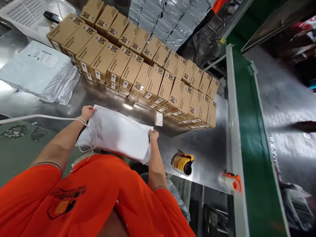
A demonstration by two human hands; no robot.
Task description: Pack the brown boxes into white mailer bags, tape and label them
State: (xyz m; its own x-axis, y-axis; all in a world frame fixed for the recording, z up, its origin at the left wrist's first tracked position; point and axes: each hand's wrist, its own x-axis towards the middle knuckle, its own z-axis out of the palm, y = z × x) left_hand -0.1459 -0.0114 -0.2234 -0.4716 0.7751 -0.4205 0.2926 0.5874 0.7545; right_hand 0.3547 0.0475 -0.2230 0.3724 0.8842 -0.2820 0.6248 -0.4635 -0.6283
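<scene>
A white plastic mailing bag [120, 130] is stretched between my two hands at the near edge of the metal table. My left hand [87, 113] pinches its upper left corner. At the upper right corner my right hand [153, 135] grips the bag's edge between thumb and fingers. The bag looks flat, and its lower side hangs down close to my body. Just beyond my right hand, a small white label slip [159, 119] lies on the table. A white cord [49, 116] runs across my left wrist and dangles beside the bag.
Rows of small brown cartons [148, 79] stand along the table's far side. A stack of white mailing bags [37, 70] lies left, below a white basket [37, 14]. A yellow-and-black roll [182, 163] and a tape dispenser [230, 181] sit right, near a green conveyor belt [256, 138].
</scene>
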